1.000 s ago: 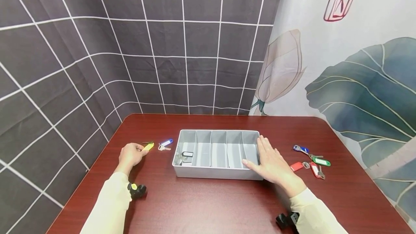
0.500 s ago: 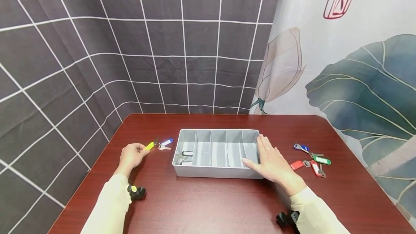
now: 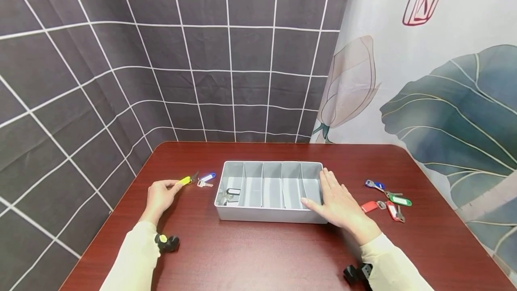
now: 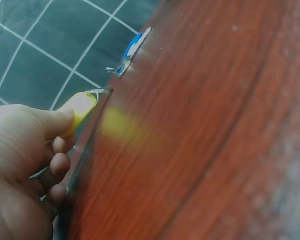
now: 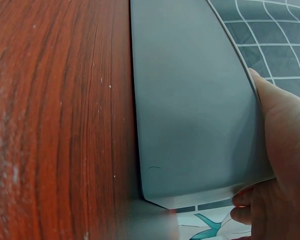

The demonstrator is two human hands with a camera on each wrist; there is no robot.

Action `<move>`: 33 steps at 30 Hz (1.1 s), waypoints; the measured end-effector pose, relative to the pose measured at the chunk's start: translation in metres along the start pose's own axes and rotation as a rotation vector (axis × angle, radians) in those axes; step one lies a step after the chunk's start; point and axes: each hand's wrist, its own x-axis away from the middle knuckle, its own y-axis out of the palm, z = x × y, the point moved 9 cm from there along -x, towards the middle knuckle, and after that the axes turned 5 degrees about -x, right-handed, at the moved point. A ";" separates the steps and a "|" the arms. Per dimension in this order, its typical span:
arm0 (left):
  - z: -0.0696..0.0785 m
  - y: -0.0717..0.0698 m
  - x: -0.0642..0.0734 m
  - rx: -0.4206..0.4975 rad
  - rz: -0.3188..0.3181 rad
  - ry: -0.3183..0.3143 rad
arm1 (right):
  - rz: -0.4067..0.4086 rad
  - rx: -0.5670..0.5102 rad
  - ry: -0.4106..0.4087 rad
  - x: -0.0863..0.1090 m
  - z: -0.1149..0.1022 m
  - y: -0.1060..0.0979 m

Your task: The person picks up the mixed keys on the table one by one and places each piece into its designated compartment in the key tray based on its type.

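In the head view my left hand (image 3: 160,196) pinches a yellow key tag (image 3: 185,181) between thumb and index finger. Its key (image 3: 194,177) points to the right. The left wrist view shows the yellow tag (image 4: 81,106) just above the table, its reflection below. Near it lies a blue-tagged key set (image 3: 206,178). My right hand (image 3: 341,205) rests against the right end of a grey divided tray (image 3: 270,215), fingers straight along the end wall and thumb over the front rim. In the tray's leftmost compartment are keys with a black-edged tag (image 3: 233,191).
Right of the tray lie keys with a blue tag (image 3: 378,185), a green tag (image 3: 400,200) and two red tags, one a solid red tag (image 3: 369,206). The red-brown table (image 3: 258,255) meets a grey grid curtain (image 3: 250,89) behind.
The yellow tag has been turned so that its key now points right, toward the blue-tagged keys. My left fingers have straightened somewhat. My right hand and the tray stay in place.
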 end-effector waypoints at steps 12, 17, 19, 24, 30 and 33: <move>-0.012 0.005 0.002 0.219 0.013 -0.128 | 0.007 0.000 -0.006 0.000 0.001 0.001; -0.012 0.006 0.004 0.321 0.017 -0.148 | 0.015 0.003 -0.013 0.001 0.000 -0.001; -0.013 0.006 0.005 0.349 0.017 -0.160 | 0.016 0.004 -0.013 0.001 0.000 0.000; -0.012 0.007 0.006 0.405 -0.003 -0.186 | 0.008 0.003 -0.006 0.001 0.001 0.001; -0.005 0.007 0.008 0.481 -0.020 -0.207 | 0.004 0.006 -0.006 0.001 0.001 0.002; 0.000 0.006 0.008 0.507 -0.009 -0.202 | 0.009 0.008 -0.010 0.000 0.001 0.001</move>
